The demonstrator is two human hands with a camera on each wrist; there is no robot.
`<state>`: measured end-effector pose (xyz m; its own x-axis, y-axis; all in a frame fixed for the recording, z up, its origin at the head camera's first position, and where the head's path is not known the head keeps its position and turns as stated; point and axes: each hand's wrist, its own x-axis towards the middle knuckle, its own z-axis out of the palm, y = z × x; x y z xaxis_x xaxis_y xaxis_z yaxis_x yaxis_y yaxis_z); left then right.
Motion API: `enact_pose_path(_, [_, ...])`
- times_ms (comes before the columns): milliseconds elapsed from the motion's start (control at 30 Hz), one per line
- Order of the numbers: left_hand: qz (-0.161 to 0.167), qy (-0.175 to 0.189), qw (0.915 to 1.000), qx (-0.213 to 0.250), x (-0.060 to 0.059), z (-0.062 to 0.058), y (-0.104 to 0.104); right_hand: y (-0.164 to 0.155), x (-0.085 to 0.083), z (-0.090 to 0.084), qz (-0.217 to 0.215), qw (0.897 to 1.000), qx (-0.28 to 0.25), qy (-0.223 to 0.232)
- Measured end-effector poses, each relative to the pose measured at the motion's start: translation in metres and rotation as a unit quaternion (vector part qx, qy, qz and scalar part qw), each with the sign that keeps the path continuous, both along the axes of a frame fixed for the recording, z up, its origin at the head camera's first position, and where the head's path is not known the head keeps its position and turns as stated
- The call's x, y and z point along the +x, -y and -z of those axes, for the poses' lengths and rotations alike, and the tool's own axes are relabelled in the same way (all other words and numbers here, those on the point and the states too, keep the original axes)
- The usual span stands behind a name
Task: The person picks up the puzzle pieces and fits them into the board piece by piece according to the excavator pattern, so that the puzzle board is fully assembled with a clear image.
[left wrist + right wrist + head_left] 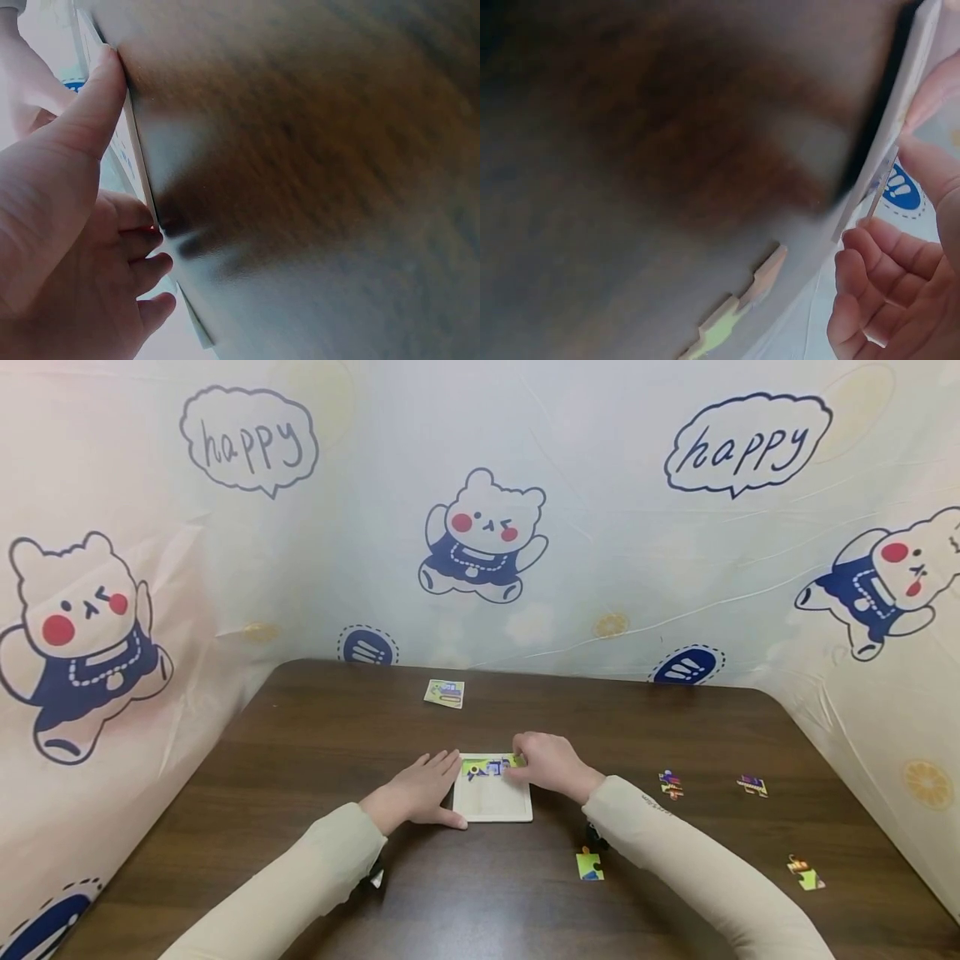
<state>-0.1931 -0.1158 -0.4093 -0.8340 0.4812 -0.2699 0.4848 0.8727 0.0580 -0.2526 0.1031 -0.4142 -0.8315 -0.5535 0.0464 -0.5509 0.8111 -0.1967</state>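
Observation:
A small white puzzle tray (492,802) lies on the table, with joined jigsaw pieces (483,768) showing a yellow-green and purple picture along its far edge. My left hand (422,789) rests against the tray's left side, fingers straight and thumb (105,97) at the near corner. Over the tray's far right corner, my right hand (553,764) pinches a thin puzzle piece (883,184) between thumb and fingers. That piece is seen edge-on in the right wrist view, tilted close over the tray; my fingers partly cover it in the head view.
Loose puzzle pieces lie to the right: a green one (589,865) near my right forearm, joined-looking orange and purple ones (671,785), a purple one (752,786) and a green-orange one (806,872). A picture card (446,693) lies towards the back of the brown table (337,718).

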Motion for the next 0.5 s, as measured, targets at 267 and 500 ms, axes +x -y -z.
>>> enact_pose_path(267, [-0.001,0.0,1.0,0.001,-0.0002,0.0006,0.0003,0.0029,0.0008,-0.0011,-0.014,1.0,0.008,-0.011])
enact_pose_path(500, [0.0,0.0,1.0,0.002,-0.001,0.0002,0.0,-0.001,0.0027,-0.0042,-0.055,0.998,0.001,0.003])
